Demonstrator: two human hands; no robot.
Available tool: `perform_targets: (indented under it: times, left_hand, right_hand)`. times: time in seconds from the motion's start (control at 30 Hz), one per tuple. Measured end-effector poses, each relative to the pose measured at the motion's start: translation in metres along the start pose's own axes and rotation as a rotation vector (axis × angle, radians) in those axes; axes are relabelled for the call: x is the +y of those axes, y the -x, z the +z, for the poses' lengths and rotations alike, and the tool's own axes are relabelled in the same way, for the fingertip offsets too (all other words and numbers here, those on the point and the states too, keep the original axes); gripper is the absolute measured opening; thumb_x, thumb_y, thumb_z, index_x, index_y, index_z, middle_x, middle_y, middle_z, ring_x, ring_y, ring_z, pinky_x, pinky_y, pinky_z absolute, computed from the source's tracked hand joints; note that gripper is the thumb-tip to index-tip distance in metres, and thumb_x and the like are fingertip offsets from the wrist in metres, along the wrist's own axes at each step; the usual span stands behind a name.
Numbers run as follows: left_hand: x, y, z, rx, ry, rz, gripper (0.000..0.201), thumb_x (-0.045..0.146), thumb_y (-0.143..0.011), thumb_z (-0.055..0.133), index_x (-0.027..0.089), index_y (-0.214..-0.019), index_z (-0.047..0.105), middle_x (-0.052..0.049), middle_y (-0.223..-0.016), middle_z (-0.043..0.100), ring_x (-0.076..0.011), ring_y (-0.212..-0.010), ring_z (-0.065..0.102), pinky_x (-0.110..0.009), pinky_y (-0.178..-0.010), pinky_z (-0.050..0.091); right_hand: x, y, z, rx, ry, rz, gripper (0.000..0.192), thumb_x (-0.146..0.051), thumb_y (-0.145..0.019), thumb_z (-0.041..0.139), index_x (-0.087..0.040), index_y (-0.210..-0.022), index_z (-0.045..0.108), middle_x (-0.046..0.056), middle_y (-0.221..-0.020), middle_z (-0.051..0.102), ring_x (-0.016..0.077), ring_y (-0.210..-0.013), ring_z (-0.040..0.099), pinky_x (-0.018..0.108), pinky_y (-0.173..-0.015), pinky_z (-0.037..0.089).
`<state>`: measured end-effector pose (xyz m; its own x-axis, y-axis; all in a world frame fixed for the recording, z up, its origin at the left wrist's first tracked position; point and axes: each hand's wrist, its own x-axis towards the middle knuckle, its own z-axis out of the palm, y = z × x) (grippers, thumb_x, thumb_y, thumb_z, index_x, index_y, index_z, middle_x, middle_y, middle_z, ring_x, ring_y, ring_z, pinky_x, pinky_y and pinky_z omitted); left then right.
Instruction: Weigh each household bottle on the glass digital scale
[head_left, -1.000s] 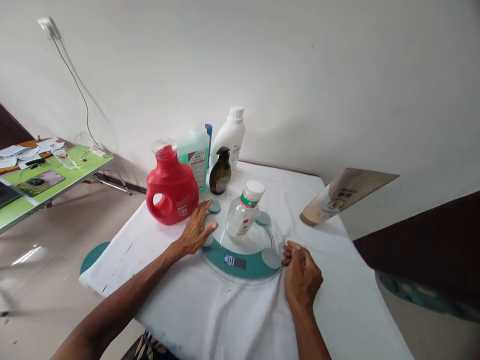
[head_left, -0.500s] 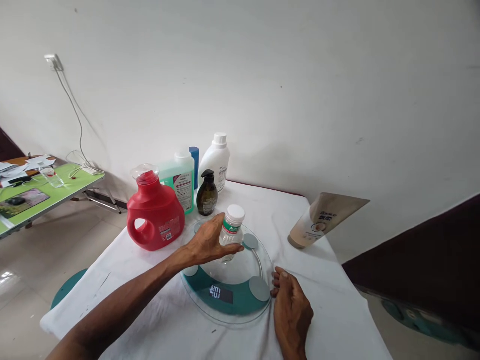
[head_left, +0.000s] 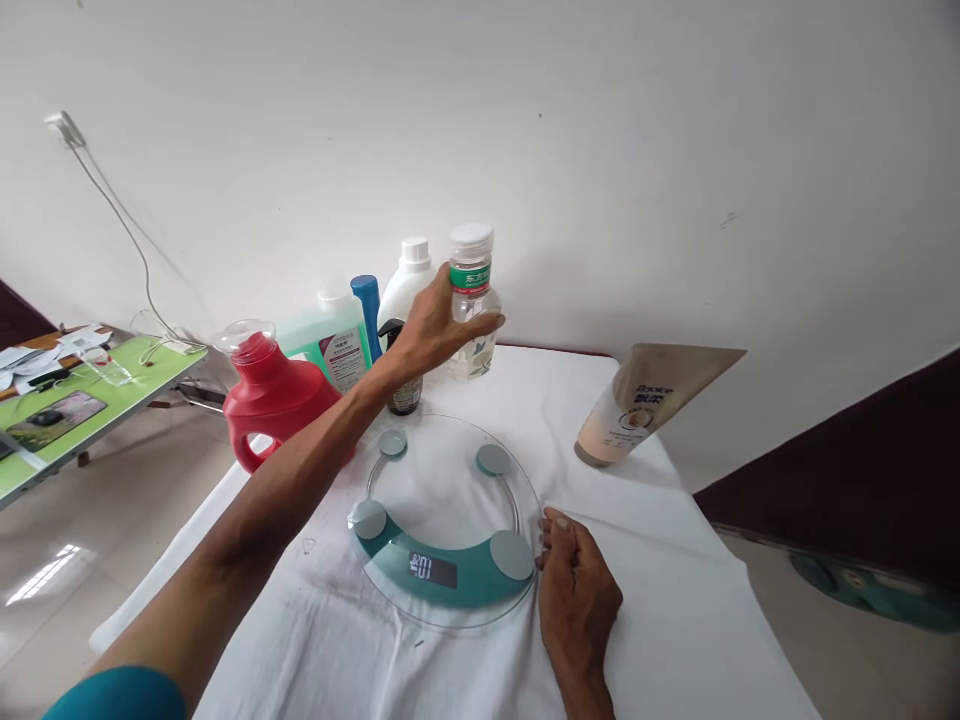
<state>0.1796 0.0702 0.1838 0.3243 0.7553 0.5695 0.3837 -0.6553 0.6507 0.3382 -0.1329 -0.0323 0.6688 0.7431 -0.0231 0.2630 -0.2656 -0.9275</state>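
Your left hand (head_left: 433,330) is wrapped around a small clear bottle (head_left: 472,300) with a white cap and a green label band, fingers closed on its body, holding it upright beyond the far edge of the round glass scale (head_left: 445,520); whether the bottle's base touches the cloth is not clear. Your right hand (head_left: 574,595) lies on the white cloth (head_left: 660,560), fingers curled loosely and gripping nothing, fingertips touching the scale's right rim. The two hands are well apart, one on each side of the scale. The scale's glass plate carries nothing; its teal band faces you with a lit display, digits too small to read for sure. Behind your left forearm stand a red jug (head_left: 266,395) with a clear cap, a pale green bottle (head_left: 330,340), a blue bottle neck (head_left: 367,310), a white bottle (head_left: 405,290) and a dark pump bottle (head_left: 403,395), clustered near the wall, partly hidden by the arm. A beige tube (head_left: 652,400) rests tilted at the right of the cloth. Far left, a green table (head_left: 82,400) holds papers and a glass.
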Motion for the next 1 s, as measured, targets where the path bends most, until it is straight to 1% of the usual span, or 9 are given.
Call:
perform_targets:
  times: [0.07, 0.17, 0.27, 0.4, 0.53, 0.73, 0.83, 1.0]
  left_hand:
    - [-0.02, -0.019, 0.019, -0.012, -0.006, -0.049, 0.037, 0.03, -0.085, 0.079, 0.021, -0.107, 0.051, -0.005, -0.103, 0.067, -0.024, -0.098, 0.066, -0.04, -0.088, 0.054]
    - [-0.053, -0.031, 0.044, -0.027, -0.068, -0.145, 0.038, 0.026, -0.081, 0.079, 0.022, -0.103, 0.049, -0.006, -0.104, 0.064, -0.026, -0.101, 0.064, -0.041, -0.091, 0.052]
    - [-0.079, -0.03, 0.06, -0.008, -0.134, -0.212, 0.037, 0.022, -0.081, 0.078, 0.022, -0.1, 0.047, -0.007, -0.106, 0.062, -0.0273, -0.105, 0.061, -0.041, -0.094, 0.05]
    - [-0.099, -0.022, 0.071, 0.017, -0.179, -0.26, 0.036, 0.02, -0.082, 0.076, 0.023, -0.098, 0.044, -0.009, -0.111, 0.061, -0.0279, -0.111, 0.059, -0.041, -0.098, 0.049]
    - [-0.108, -0.015, 0.079, 0.058, -0.201, -0.325, 0.036, 0.016, -0.083, 0.074, 0.022, -0.102, 0.044, -0.012, -0.118, 0.06, -0.0289, -0.116, 0.059, -0.043, -0.102, 0.049]
    - [-0.113, -0.008, 0.085, 0.162, -0.162, -0.485, 0.042, 0.012, -0.082, 0.074, 0.02, -0.112, 0.045, -0.014, -0.124, 0.057, -0.033, -0.124, 0.058, -0.049, -0.108, 0.047]
    - [-0.113, -0.006, 0.091, 0.199, -0.147, -0.514, 0.044, 0.01, -0.083, 0.072, 0.02, -0.115, 0.044, -0.015, -0.128, 0.057, -0.0347, -0.129, 0.055, -0.052, -0.113, 0.044]
    - [-0.104, -0.007, 0.1, 0.249, -0.215, -0.59, 0.052, 0.008, -0.082, 0.072, 0.018, -0.124, 0.043, -0.023, -0.14, 0.054, -0.0418, -0.143, 0.048, -0.056, -0.117, 0.04]
  right_hand:
    - [0.002, 0.0, 0.0, -0.006, -0.006, -0.015, 0.066, -0.065, -0.096, 0.039, -0.014, -0.118, 0.076, 0.017, -0.111, 0.079, 0.0313, -0.098, 0.073, 0.043, -0.091, 0.054]
    - [0.005, -0.001, 0.001, -0.004, -0.021, -0.05, 0.065, -0.065, -0.097, 0.039, -0.014, -0.118, 0.075, 0.017, -0.113, 0.079, 0.0316, -0.101, 0.073, 0.044, -0.093, 0.054]
    - [0.008, -0.001, 0.004, 0.01, -0.049, -0.063, 0.062, -0.065, -0.098, 0.04, -0.016, -0.114, 0.075, 0.018, -0.112, 0.079, 0.0322, -0.105, 0.073, 0.043, -0.093, 0.054]
    - [0.009, -0.002, 0.005, 0.024, -0.057, -0.07, 0.06, -0.066, -0.098, 0.041, -0.018, -0.111, 0.075, 0.017, -0.109, 0.08, 0.0324, -0.107, 0.073, 0.043, -0.094, 0.054]
    - [0.008, -0.001, 0.005, 0.022, -0.053, -0.072, 0.062, -0.067, -0.098, 0.039, -0.018, -0.109, 0.075, 0.017, -0.109, 0.08, 0.0323, -0.107, 0.073, 0.043, -0.093, 0.054]
    - [0.006, -0.001, 0.005, 0.014, -0.057, -0.059, 0.063, -0.065, -0.098, 0.038, -0.016, -0.112, 0.074, 0.018, -0.112, 0.079, 0.0324, -0.108, 0.072, 0.043, -0.094, 0.053]
    - [0.006, -0.001, 0.004, 0.012, -0.052, -0.08, 0.062, -0.064, -0.099, 0.038, -0.016, -0.111, 0.075, 0.018, -0.111, 0.079, 0.0313, -0.105, 0.073, 0.042, -0.092, 0.054]
    - [0.007, -0.001, 0.004, 0.001, -0.067, -0.106, 0.06, -0.063, -0.101, 0.039, -0.016, -0.11, 0.074, 0.018, -0.11, 0.08, 0.0297, -0.101, 0.073, 0.04, -0.088, 0.054]
